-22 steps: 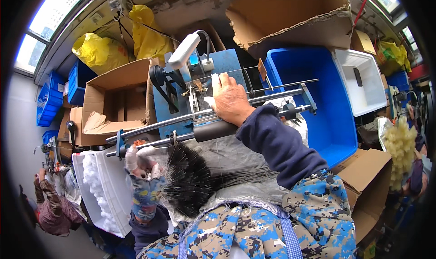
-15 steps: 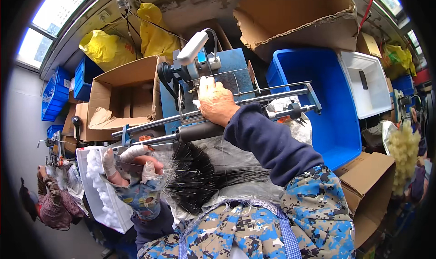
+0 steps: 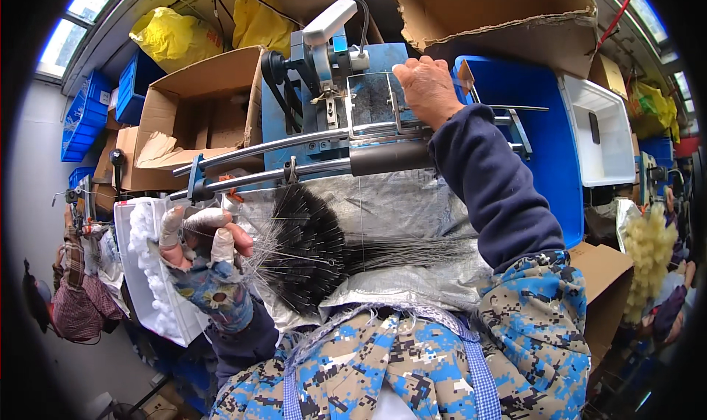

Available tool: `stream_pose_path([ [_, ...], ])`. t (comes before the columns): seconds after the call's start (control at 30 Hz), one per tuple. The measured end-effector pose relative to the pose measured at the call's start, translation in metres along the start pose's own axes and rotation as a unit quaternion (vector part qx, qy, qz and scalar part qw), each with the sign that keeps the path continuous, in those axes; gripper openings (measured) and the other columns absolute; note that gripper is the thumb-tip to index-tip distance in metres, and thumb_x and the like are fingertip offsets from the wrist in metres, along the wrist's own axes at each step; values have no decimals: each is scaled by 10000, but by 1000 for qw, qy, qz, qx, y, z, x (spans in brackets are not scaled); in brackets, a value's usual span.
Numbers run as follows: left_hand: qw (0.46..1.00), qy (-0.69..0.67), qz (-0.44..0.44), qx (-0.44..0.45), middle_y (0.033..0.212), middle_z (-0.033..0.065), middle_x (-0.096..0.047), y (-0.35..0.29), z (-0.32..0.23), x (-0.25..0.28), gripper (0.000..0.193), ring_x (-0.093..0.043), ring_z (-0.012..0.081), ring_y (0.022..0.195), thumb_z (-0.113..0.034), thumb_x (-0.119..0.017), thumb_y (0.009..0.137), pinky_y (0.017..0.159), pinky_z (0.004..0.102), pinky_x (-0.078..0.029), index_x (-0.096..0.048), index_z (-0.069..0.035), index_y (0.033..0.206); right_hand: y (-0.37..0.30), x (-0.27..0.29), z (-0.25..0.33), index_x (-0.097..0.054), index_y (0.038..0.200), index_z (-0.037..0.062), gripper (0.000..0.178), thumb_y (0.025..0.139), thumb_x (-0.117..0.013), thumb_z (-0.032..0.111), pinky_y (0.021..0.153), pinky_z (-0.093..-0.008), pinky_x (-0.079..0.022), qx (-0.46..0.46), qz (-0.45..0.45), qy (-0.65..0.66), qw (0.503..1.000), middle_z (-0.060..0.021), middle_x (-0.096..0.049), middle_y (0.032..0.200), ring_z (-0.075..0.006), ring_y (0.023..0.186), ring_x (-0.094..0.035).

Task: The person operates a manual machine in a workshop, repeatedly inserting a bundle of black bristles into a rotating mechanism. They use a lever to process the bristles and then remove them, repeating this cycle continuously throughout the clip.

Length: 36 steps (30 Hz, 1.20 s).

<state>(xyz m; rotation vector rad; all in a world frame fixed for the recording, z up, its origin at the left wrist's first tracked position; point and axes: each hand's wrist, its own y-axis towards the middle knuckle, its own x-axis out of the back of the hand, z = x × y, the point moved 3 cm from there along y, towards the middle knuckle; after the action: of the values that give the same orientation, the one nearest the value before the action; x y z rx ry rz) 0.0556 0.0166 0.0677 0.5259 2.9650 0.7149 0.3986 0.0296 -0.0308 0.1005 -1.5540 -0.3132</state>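
Observation:
My left hand (image 3: 210, 240), several fingers wrapped in white tape, is closed at the lower left around thin wires (image 3: 258, 262). They run into a bundle of black-bristled brushes (image 3: 302, 247) lying on silvery sheeting. Above, my right hand (image 3: 427, 89) curls its fingers at the right end of a bent-wire frame (image 3: 348, 100) on a blue-based machine (image 3: 324, 55). Whatever sits inside those fingers is hidden. Below the frame, a dark sleeve (image 3: 390, 159) rides on steel rails (image 3: 254, 166). Long wires (image 3: 412, 252) trail rightward from the bristles.
A white tray of fluffy white pieces (image 3: 151, 273) stands left of my left hand. An open cardboard box (image 3: 166, 100) is beyond it. Right of the machine are a blue bin (image 3: 552, 177) and a white bin (image 3: 607, 133). Other people work at both sides.
My right hand has moved right, away from the machine's head, and the wire frame and dark sleeve have shifted right too. My left hand stays closed by the bristle bundle.

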Motion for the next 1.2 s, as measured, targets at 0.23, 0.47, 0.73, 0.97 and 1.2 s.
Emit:
stream_pose_path([
  [0.23,991,-60,-93,69,936,178,-604,-4,18,83,479,-568,179,540,-4,-525,844,405,247,-481,-337,-49,1282,-97,94,21,-560,755,61,126,643,-568,3,639,-324,-420,126,4,149,981,-54,-540,727,-222,725,-511],
  [0.47,989,-77,-58,116,736,150,-602,13,17,16,349,-558,179,510,-58,-510,871,430,270,-489,-434,-58,1211,-119,-20,111,-572,838,42,158,687,-551,83,779,-380,-423,246,70,231,939,-121,-547,1042,-273,973,-500],
  [0.73,966,-208,-38,152,884,283,-559,11,52,102,372,-597,313,673,-187,-405,919,530,350,-541,-393,37,1216,-174,7,78,-628,734,29,150,689,-544,145,798,-408,-395,256,211,47,942,-100,-603,775,-258,890,-536],
  [0.97,961,-193,18,196,920,193,-614,28,50,43,387,-618,227,662,-27,-503,866,496,279,-543,-412,-57,1240,-207,12,80,-630,781,15,160,675,-560,112,599,-402,-474,190,359,117,906,-136,-602,788,-261,881,-566],
  [1.2,985,-108,18,133,890,178,-614,22,30,-31,315,-623,217,670,2,-499,859,516,271,-531,-436,-31,1167,-123,63,74,-587,892,28,279,628,-622,110,707,-403,-445,144,194,333,911,-145,-554,902,-283,888,-519],
])
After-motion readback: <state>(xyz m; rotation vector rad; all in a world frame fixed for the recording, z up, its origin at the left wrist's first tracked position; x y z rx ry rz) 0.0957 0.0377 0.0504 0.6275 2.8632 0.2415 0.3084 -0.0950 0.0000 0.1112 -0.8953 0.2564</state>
